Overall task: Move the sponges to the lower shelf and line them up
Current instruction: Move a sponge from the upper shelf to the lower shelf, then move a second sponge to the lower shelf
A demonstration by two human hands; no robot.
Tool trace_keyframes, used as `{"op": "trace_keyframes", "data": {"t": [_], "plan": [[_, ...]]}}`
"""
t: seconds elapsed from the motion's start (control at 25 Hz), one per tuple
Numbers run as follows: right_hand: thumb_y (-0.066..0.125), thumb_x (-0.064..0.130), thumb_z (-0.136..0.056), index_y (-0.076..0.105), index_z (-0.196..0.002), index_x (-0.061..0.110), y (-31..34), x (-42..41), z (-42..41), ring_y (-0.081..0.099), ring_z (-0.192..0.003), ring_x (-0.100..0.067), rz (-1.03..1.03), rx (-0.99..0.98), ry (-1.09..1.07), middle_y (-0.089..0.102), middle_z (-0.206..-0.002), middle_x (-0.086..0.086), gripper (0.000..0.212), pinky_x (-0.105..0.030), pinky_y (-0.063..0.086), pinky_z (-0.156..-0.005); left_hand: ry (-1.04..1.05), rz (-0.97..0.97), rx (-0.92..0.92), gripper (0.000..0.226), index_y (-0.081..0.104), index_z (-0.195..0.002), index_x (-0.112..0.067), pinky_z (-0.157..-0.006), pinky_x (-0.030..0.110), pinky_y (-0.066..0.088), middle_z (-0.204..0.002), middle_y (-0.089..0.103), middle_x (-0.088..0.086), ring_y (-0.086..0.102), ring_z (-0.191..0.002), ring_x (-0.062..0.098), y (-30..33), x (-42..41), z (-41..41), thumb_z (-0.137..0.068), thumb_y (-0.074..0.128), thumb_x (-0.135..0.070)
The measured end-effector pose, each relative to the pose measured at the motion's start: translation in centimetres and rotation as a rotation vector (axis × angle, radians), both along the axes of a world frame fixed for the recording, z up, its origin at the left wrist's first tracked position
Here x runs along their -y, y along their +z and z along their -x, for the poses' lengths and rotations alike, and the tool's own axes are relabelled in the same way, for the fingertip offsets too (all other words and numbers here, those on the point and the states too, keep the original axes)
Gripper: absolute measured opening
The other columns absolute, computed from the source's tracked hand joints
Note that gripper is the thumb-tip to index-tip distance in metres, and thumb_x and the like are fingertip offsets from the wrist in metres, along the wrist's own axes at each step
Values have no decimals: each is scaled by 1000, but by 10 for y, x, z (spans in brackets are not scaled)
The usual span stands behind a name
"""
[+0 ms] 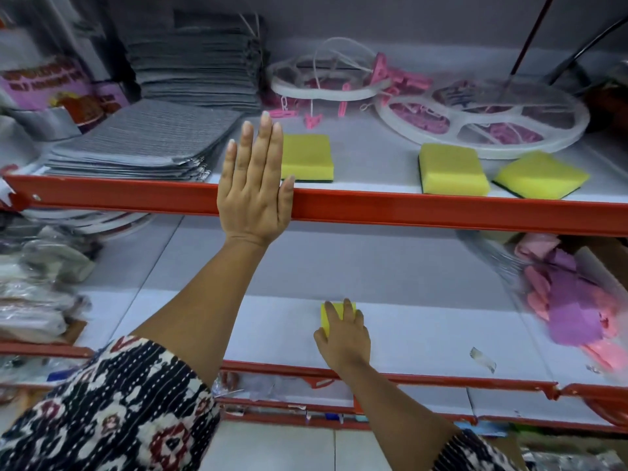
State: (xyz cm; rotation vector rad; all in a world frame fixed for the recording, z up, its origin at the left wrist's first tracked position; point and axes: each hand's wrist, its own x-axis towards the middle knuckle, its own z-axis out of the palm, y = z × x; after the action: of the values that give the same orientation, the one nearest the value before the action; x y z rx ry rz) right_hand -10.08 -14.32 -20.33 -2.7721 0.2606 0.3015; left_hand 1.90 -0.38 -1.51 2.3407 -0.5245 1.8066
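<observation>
A store rack with red metal beams carries two pale shelves. On the upper shelf (pixel 373 137) three yellow sponges with dark green undersides lie near the front edge: one sponge (pixel 307 157) just behind the left hand, a second sponge (pixel 452 169) further right and a third sponge (pixel 542 175) beside it, turned at an angle. Behind them are a stack of grey mats (pixel 146 144) and two white round hanger racks (pixel 482 119) with pink clips. The left hand (pixel 253 195) is raised flat in front of the red beam (pixel 441 209), fingers straight and together, holding nothing. On the lower shelf (pixel 424 321) the right hand (pixel 343 334) rests on a fourth sponge (pixel 328 316) — fingers spread over its top, pressing rather than closed around it. A clear bag (pixel 571 300) of pink and purple cloths lies at the right.
</observation>
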Motion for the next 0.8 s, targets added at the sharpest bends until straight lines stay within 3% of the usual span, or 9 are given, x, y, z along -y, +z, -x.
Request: {"op": "trace_keyframes", "data": {"t": [0.24, 0.4, 0.6, 0.72, 0.8], "plan": [[36, 50, -96, 18, -150, 30, -4, 11, 0, 8, -147, -37, 8, 5, 25, 8, -161, -9, 60, -45, 24, -117, 19, -6, 0, 57, 31, -143, -3, -118, 36, 14, -146, 41, 14, 6, -143, 15, -1, 0, -1, -101, 11, -35], [34, 51, -95, 35, -146, 22, 28, 20, 16, 30, -142, -33, 112, 458, 70, 34, -154, -12, 59, -47, 39, -110, 23, -1, -14, 56, 31, -143, -3, -118, 36, 14, -146, 41, 15, 7, -143, 14, 0, 0, 2, -101, 11, -35], [45, 40, -96, 25, -149, 18, 105, 41, 20, 11, -148, -22, 141, 998, 87, 20, -156, -5, 60, -40, 18, -119, 13, -1, -37, 55, 30, -145, -4, -117, 38, 17, -148, 39, 14, 14, -142, 17, 0, -1, 3, -102, 14, -34], [43, 40, -98, 30, -147, 17, 167, 52, 8, 17, -147, -26, 159, 1132, 57, 22, -155, -6, 56, -40, 16, -120, 9, -6, -25, 54, 31, -145, -4, -117, 39, 20, -149, 36, 12, 17, -143, 20, -1, -1, 4, -101, 18, -32], [39, 44, -98, 32, -148, 18, 207, 64, -8, 19, -147, -28, 206, 1057, 5, 24, -157, -8, 57, -40, 18, -119, 14, -10, -18, 53, 32, -145, -3, -117, 41, 22, -150, 35, 12, 21, -142, 23, -2, -2, 3, -102, 18, -32]]}}
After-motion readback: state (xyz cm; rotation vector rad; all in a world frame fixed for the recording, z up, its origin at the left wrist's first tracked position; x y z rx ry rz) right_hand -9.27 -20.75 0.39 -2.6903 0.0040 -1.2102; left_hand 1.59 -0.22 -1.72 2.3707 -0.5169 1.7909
